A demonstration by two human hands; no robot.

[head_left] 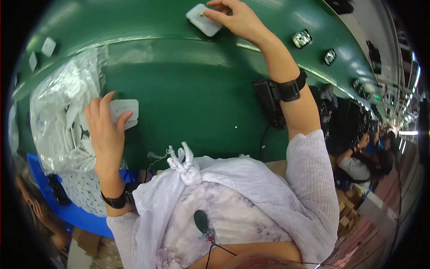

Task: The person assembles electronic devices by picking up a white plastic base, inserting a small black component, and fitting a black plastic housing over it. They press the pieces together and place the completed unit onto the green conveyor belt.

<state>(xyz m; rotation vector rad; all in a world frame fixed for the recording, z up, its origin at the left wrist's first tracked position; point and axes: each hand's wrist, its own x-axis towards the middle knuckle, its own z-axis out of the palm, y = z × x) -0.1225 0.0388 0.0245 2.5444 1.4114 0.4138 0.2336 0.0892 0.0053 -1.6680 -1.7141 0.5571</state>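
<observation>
At the far middle of the green work surface, my right hand (239,20) has its thumb on a flat white plate (202,21) with rounded corners and a small dark dot. Its fingers curl at the plate's far right edge. On the left, my left hand (105,121) is closed about similar white plates (126,106), which seem to lie one over another; how many, I cannot tell. The thumb presses along their near edge. Right beside that hand lies a clear plastic bag (67,101) full of loose white pieces.
A blue bin (58,204) holds more white pieces below the bag. Two white plates (48,47) rest at the far left. Shiny dark-rimmed parts (302,39) sit along the far right strip. Black equipment (268,101) stands under my right forearm. Other people (365,163) are at the right.
</observation>
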